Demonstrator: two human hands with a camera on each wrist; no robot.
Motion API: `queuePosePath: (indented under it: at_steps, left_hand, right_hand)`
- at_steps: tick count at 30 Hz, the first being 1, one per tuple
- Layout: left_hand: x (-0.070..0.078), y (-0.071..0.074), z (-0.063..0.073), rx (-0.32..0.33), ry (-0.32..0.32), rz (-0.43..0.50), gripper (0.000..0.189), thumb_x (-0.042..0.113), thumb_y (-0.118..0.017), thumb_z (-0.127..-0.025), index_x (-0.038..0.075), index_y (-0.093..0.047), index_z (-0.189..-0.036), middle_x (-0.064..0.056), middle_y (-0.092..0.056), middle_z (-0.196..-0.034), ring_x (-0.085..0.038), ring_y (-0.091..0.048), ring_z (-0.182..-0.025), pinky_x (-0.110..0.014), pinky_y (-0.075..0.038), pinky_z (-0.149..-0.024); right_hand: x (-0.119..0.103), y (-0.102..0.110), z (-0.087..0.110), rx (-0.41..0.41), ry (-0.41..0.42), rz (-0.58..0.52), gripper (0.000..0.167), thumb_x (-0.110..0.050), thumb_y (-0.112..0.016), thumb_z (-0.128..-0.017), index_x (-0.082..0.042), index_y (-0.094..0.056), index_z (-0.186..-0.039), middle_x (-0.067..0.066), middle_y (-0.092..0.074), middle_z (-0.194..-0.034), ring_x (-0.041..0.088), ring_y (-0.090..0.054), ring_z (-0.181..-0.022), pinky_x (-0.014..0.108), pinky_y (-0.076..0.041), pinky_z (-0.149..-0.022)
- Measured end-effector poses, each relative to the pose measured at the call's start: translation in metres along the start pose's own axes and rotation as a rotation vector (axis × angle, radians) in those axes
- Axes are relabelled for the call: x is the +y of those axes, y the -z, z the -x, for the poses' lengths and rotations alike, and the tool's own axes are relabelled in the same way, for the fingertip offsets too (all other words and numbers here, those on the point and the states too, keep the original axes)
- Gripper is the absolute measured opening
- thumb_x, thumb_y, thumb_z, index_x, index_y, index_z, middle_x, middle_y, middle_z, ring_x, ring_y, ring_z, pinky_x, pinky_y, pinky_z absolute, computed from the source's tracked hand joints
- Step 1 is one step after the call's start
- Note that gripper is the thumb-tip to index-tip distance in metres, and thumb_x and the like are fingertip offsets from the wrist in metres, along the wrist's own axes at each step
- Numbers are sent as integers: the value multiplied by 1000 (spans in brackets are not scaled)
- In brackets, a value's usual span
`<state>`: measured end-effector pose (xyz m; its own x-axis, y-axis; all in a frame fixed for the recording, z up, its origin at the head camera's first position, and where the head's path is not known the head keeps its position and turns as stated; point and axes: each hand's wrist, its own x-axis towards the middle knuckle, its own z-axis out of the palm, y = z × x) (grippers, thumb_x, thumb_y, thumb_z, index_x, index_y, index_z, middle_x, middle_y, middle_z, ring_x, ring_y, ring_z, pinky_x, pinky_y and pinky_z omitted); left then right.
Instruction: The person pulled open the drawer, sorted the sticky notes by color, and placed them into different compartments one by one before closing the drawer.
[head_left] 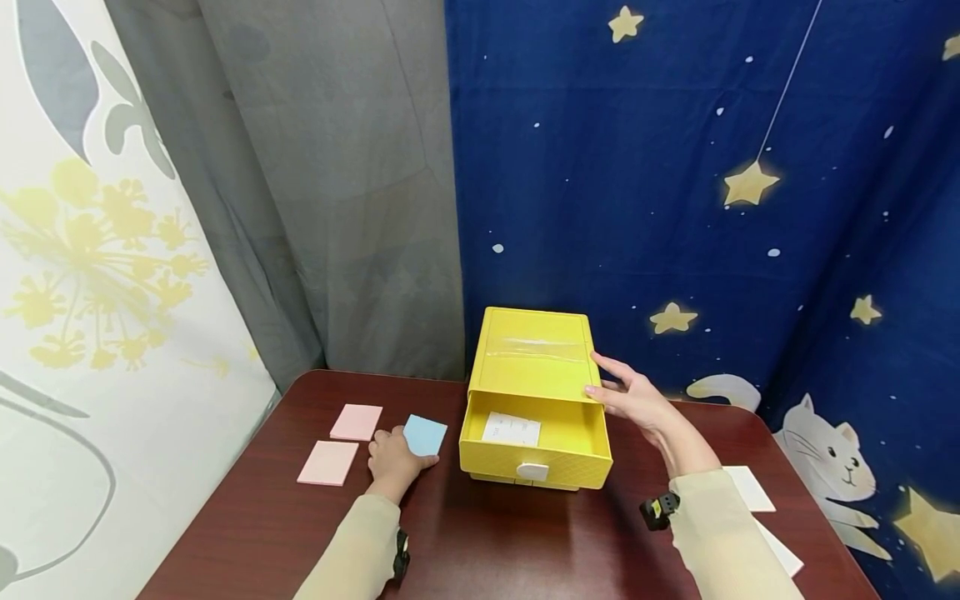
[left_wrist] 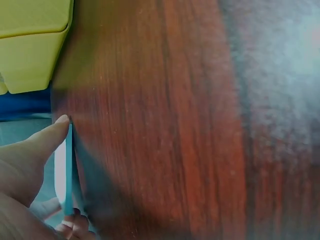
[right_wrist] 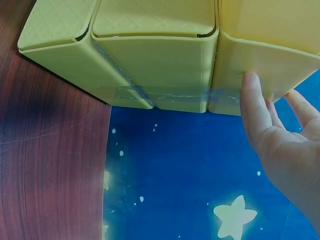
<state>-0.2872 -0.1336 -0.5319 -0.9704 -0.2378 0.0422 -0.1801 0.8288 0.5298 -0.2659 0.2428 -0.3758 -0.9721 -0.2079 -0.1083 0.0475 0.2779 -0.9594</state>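
My left hand (head_left: 395, 462) pinches a light blue sticky note pad (head_left: 425, 435) by opposite edges, thumb on one and fingers on the other. In the left wrist view the pad (left_wrist: 63, 172) appears edge-on, close to the wood surface. Right of it stands a yellow drawer box (head_left: 536, 354), its top drawer (head_left: 547, 467) pulled out. A white paper with faint marks (head_left: 512, 429) lies inside. My right hand (head_left: 641, 406) rests against the box's right side and top edge. The right wrist view shows the thumb pressed flat to the yellow side wall, fingers extended.
Two pink sticky note pads (head_left: 327, 462) lie left of my left hand. Near my right forearm are two white pads or papers (head_left: 750, 489), partly covered by the sleeve. Curtains (head_left: 675, 167) hang behind the dark red-brown table (head_left: 480, 558).
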Motion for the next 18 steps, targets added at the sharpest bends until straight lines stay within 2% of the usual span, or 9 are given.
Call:
queuePosePath:
  at_steps: [5, 9, 13, 18]
  left_hand:
    - [-2, -2, 0, 56, -38, 30, 88, 33, -88, -61, -2, -47, -129, -27, -49, -109, -42, -50, -100, -58, -43, -81]
    - [-4, -2, -1, 78, -58, 84, 85, 26, -89, -60, -2, -48, -129, -25, -47, -111, -40, -52, -97, -57, -45, -79]
    - [-7, -2, -2, 83, -72, 138, 83, 21, -87, -65, -3, -44, -133, -26, -43, -119, -42, -51, -102, -56, -46, -83]
    - [-9, -1, -2, 103, -102, 198, 70, 9, -78, -75, -5, -44, -135, -26, -41, -122, -42, -49, -109, -53, -45, -87]
  right_hand:
    - [1, 0, -1, 0, -4, -1, 81, -31, -70, -85, -25, -23, -151, 18, -15, -156, 37, -36, -135, 50, -38, -104]
    - [2, 0, -2, -6, -4, 9, 82, -33, -69, -86, -25, -22, -151, 17, -13, -157, 37, -33, -137, 51, -36, -105]
    - [0, 0, -1, -5, -4, 5, 81, -32, -69, -86, -25, -22, -152, 17, -13, -157, 38, -32, -137, 52, -35, -106]
    - [0, 0, 1, -1, -8, 3, 81, -32, -69, -86, -25, -22, -151, 16, -13, -157, 38, -32, -137, 53, -34, -106]
